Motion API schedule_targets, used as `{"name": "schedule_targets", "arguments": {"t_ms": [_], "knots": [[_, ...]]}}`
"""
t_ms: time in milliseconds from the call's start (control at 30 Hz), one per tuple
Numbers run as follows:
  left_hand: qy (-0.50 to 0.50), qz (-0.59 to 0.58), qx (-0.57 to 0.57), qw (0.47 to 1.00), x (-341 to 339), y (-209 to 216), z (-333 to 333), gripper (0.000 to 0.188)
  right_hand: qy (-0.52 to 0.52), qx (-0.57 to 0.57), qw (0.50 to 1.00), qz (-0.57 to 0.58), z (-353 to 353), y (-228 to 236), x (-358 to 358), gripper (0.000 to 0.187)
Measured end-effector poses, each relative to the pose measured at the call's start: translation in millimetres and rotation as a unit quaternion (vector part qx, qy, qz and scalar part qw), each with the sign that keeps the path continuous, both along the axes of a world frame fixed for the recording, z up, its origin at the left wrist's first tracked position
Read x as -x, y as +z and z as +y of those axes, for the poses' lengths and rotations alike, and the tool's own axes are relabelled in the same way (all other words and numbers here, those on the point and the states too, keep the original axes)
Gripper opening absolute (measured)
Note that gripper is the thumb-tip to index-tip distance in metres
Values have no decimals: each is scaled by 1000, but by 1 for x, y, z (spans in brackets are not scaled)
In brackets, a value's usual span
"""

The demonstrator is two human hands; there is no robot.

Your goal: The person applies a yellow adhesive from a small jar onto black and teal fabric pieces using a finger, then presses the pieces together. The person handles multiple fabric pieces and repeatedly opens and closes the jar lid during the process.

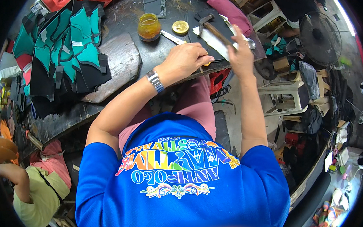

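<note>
My left hand [187, 61], with a metal watch on its wrist, is over the table's near edge with its fingers curled together. A bit of yellow shows under its fingertips, but what they hold is hidden. A pale blade-like strip [172, 37] runs out from behind this hand. My right hand [241, 55] is slightly blurred, its fingers stretched up and apart from the thumb. It is by the handle end of a hammer [216, 33], which lies over a white sheet [210, 42]. Close to the right fingers is a shiny round metal piece [251, 44].
An amber-filled glass jar [149, 27] and a gold lid [180, 27] stand on the dark table [177, 6]. Teal and black cut pieces [66, 45] are piled left, beside a worn board [120, 61]. At right are plastic stools [287, 94] and a fan [321, 38]. Another person [42, 188] is lower left.
</note>
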State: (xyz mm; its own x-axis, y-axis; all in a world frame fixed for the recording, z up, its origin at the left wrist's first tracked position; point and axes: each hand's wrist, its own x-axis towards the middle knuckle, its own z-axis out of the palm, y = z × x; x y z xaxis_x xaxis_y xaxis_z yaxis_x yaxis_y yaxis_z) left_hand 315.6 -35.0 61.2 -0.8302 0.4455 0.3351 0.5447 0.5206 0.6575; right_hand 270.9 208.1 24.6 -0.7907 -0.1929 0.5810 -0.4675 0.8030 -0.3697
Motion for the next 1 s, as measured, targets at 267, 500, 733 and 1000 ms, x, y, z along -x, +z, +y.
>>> {"name": "schedule_targets", "arguments": {"t_ms": [267,500,733,1000], "knots": [[92,74,-42,992,75,-12,11,17,-6,42,997,-70,-16,-15,31,76],[181,32,190,964,164,-23,15,29,1,245,964,-108,-2,-27,44,76],[218,-32,256,941,197,-40,28,39,-29,216,972,-93,0,-27,42,78],[205,-108,145,962,202,-41,25,43,-62,20,997,-48,-23,-15,42,99]]}}
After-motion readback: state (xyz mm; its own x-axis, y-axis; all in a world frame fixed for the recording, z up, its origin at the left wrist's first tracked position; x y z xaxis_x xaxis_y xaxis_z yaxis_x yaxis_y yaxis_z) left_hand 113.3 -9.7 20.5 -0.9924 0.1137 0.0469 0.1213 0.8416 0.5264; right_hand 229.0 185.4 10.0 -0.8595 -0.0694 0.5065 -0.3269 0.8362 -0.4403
